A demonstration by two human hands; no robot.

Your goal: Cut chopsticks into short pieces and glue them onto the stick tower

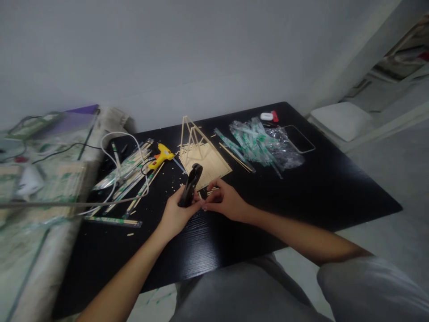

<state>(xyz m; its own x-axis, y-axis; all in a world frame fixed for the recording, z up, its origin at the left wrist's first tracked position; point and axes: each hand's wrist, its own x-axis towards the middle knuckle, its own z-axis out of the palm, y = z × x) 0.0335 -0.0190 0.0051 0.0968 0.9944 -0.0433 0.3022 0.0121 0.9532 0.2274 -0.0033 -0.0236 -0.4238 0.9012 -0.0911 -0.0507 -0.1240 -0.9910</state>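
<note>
My left hand point(174, 215) is closed around a black handheld tool point(190, 187) with a rounded top, standing nearly upright; its exact kind does not show. Beside it, the fingers of my right hand point(231, 202) are pinched together and meet my left thumb. Whatever lies between those fingertips is too small to make out. Just beyond both hands is a thin wooden board point(214, 164). On its far left part rises a pointed frame of thin wooden sticks point(197, 127), and small stick pieces lie scattered around it.
A yellow glue gun point(162, 156) lies left of the board, near wrapped stick bundles point(125, 172) and a white cable point(136, 142). To the right are crumpled plastic wrappers point(254, 141), a phone point(299, 139) and a white case point(267, 116). The black table point(321, 190) ends before a wall.
</note>
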